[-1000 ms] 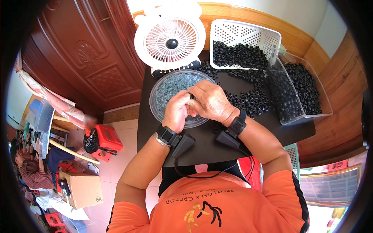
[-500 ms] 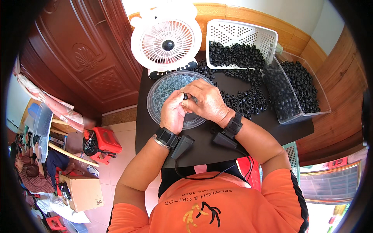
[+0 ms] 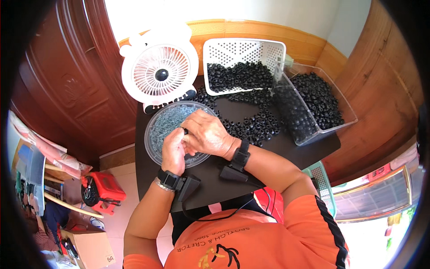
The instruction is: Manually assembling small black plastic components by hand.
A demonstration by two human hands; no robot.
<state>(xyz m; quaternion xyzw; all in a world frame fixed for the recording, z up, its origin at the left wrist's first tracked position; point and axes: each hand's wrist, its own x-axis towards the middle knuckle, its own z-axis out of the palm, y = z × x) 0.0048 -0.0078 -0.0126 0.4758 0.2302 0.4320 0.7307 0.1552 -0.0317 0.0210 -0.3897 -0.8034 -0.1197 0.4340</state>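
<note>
My left hand and my right hand meet over the near side of a round clear tub. Between the left thumb and fingers sits a small black ring-shaped part, mostly covered. The right fingers are pinched against it from the other side; whether they hold a small piece of their own is hidden. Many tiny pale-blue translucent pieces fill the tub. Loose black parts of the same kind lie on the dark table just beyond my right hand.
A white fan stands behind the tub. At the back is a white perforated basket of black parts, with a clear bin of them to the right. Wall and wooden panel border the table. Cables hang from both wrist devices.
The whole view has shifted, so table and hands appear farther left and lower. Both hands stay together over the tub, with the black part now more covered by the fingers.
</note>
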